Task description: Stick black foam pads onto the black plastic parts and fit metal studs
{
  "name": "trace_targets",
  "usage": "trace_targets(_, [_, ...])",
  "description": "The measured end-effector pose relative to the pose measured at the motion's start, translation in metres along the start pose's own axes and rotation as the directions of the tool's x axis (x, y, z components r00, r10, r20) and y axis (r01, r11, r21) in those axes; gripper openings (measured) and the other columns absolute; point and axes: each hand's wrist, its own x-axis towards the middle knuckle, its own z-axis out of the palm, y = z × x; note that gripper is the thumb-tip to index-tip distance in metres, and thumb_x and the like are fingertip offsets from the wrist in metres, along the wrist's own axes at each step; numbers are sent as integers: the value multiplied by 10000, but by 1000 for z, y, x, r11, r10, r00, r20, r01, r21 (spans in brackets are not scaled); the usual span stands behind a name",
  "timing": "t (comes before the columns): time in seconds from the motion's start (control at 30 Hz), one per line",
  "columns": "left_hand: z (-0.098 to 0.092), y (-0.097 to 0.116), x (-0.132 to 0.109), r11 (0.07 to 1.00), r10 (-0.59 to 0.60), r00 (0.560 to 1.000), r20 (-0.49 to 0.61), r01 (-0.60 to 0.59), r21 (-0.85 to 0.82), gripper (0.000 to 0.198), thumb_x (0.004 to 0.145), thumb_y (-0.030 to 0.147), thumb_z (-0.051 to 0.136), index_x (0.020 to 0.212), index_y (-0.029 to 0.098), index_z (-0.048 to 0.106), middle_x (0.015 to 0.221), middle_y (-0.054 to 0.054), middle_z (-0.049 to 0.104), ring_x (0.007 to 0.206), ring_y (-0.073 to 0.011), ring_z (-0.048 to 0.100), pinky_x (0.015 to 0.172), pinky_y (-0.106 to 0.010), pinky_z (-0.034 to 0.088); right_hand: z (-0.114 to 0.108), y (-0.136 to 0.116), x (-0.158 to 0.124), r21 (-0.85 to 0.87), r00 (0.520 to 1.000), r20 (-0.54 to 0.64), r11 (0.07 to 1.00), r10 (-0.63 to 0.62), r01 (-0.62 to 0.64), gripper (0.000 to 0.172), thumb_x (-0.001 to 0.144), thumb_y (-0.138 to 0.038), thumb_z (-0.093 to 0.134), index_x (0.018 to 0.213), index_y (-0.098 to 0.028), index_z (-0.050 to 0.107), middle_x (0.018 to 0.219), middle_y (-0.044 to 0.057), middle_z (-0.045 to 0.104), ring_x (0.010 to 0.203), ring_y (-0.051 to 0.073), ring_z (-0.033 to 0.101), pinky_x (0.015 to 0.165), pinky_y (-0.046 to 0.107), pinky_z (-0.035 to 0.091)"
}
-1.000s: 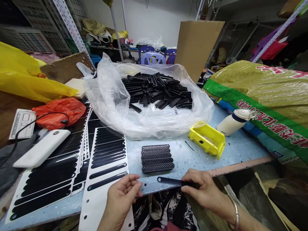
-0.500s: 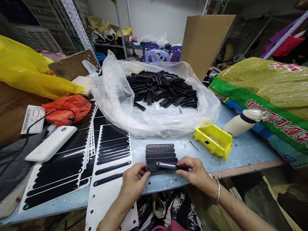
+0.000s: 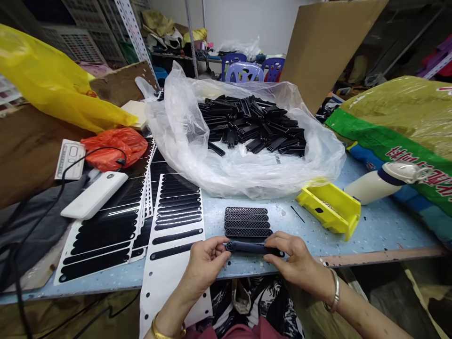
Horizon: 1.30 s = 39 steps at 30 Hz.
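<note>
My left hand point(image 3: 208, 261) pinches the left end of a black lattice strip point(image 3: 231, 246) at the table's front edge. A smooth black adhesive strip point(image 3: 249, 248) lies along it, hiding most of its lattice face. My right hand point(image 3: 294, 256) has its thumb and fingers closed on the right end of the adhesive strip, where a dark rounded tip shows. Whether the two strips are pressed together along their length I cannot tell. Just behind, several black lattice strips point(image 3: 247, 221) lie side by side in a neat block.
A sheet of black adhesive strips point(image 3: 178, 226) lies left, beside more stacked sheets point(image 3: 102, 235) and a white power bank point(image 3: 94, 195). Behind is a clear plastic bag point(image 3: 226, 176) with piled black pieces point(image 3: 254, 122). A yellow bin point(image 3: 330, 207) and cream bottle point(image 3: 370, 186) stand right.
The adhesive strip, tilted over the lattice row before, now lies lengthwise along the front lattice strip, which sits apart from the others. Both hands are nearer the table's front edge. The view has shifted.
</note>
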Motion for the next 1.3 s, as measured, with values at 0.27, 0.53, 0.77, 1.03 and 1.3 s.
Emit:
trace_targets(0.27, [-1, 1, 0, 999, -29, 1000, 12, 29, -35, 234, 647, 205, 680, 866, 140, 724, 569, 37, 592, 446, -77, 549, 423, -176, 438, 7, -1, 3, -56, 999, 5, 997, -47, 48, 125, 758, -130, 663, 870, -157, 713, 830, 73, 706, 765, 193, 655, 683, 309, 539])
trace_targets(0.53, [0, 2, 1, 998, -32, 999, 14, 32, -48, 222, 647, 195, 687, 860, 144, 722, 569, 37, 593, 452, -75, 552, 435, -172, 455, 8, 2, 6, -69, 998, 25, 995, -65, 66, 121, 772, -134, 655, 876, -155, 713, 821, 70, 708, 747, 192, 647, 669, 313, 531])
trace_targets(0.77, [-2, 5, 0, 998, -53, 998, 23, 54, -26, 239, 651, 205, 691, 881, 147, 721, 582, 31, 599, 459, -75, 552, 405, -154, 419, 9, 2, 7, -80, 996, 37, 994, -76, 78, 102, 794, -155, 641, 873, -152, 707, 779, 68, 684, 714, 191, 622, 641, 313, 504])
trace_targets(1.03, [-1, 10, 1, 994, -88, 996, 6, 88, -63, 250, 615, 220, 699, 850, 138, 720, 563, 31, 589, 448, -78, 539, 382, -159, 399, 11, 4, 5, -114, 996, 39, 989, -85, 89, 119, 781, -136, 650, 881, -154, 712, 779, 69, 681, 722, 194, 622, 657, 320, 500])
trace_targets(1.3, [0, 12, 0, 993, -92, 996, 1, 92, -71, 266, 605, 249, 706, 846, 136, 719, 561, 27, 598, 444, -86, 546, 384, -169, 399, 11, 2, 6, -124, 996, 38, 989, -79, 83, 110, 800, -157, 633, 875, -157, 715, 773, 71, 681, 715, 191, 616, 648, 313, 499])
